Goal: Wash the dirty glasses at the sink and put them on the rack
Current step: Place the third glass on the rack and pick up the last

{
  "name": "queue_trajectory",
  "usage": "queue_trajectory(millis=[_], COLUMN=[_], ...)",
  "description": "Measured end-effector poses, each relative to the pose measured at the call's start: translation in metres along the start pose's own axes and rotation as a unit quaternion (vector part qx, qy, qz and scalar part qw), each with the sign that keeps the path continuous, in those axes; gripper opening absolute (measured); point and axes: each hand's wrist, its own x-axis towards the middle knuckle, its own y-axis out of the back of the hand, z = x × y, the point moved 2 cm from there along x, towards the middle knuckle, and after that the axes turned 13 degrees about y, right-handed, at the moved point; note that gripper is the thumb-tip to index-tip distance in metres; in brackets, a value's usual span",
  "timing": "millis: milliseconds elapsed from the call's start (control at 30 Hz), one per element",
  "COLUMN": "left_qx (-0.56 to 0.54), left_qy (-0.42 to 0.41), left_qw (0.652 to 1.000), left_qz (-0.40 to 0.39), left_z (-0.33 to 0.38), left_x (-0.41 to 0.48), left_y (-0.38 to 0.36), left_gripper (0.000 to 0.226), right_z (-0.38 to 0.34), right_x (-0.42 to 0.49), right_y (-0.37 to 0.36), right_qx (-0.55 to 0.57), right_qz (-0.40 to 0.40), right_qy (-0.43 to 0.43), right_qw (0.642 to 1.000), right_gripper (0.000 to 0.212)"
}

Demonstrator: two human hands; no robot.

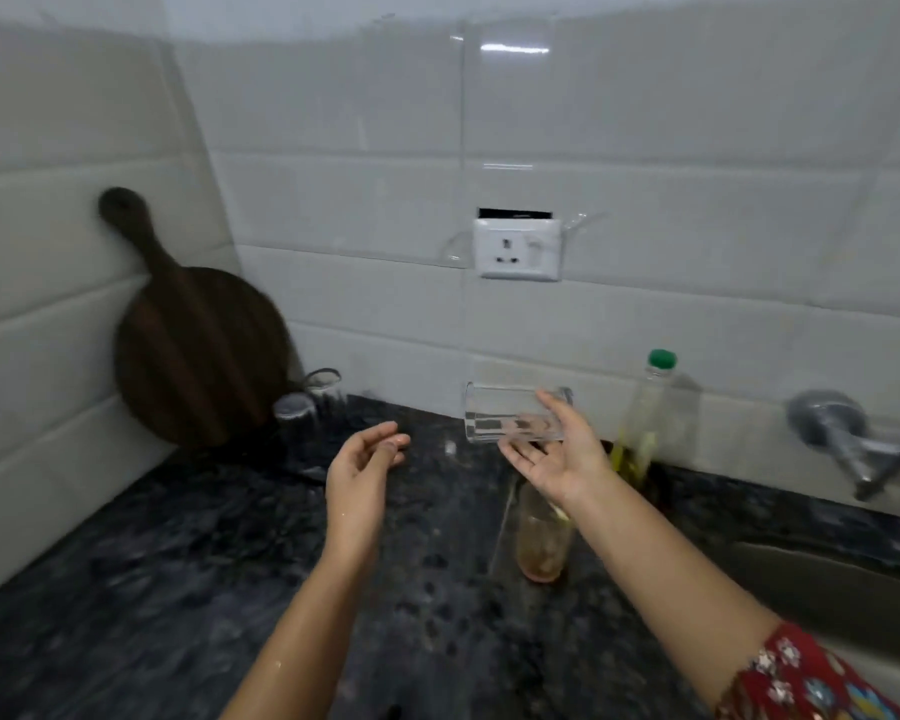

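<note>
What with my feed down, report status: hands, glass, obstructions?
Left hand open, empty. Right hand holds clear glass sideways over counter. Dirty glass stands under right wrist; oil bottle close beside.

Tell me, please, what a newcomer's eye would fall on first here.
The clear glass held sideways in the right hand, mid-frame above the dark counter, strikes first. Next comes the round wooden board leaning in the tiled corner at left, then the green-capped bottle right of that hand.
</note>
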Motion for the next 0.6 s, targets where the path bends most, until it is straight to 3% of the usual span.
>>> queue_trajectory(millis=[100,200,367,600], left_qx=[-0.003,-0.005,0.026,0.032], left_qy=[0.018,0.03,0.048,0.074], left_qw=[0.999,0.998,0.996,0.993], left_qz=[0.03,0.054,0.072,0.089], left_z=[-0.002,-0.008,-0.022,-0.044], left_x=[0.034,0.068,0.112,0.139], left_y=[0.04,0.069,0.092,0.1], left_gripper=[0.014,0.014,0.011,0.012], right_z=[0.036,0.071,0.116,0.158], right_x=[0.037,0.072,0.125,0.175], right_y=[-0.042,-0.074,-0.105,-0.121], right_qx=[-0.074,-0.176,-0.351,-0.518], right_qz=[-0.014,-0.013,-0.028,-0.14], right_qy=[0.023,0.09,0.213,0.265], right_qw=[0.997,0.98,0.911,0.801], right_gripper=[0.035,0.057,0.068,0.071])
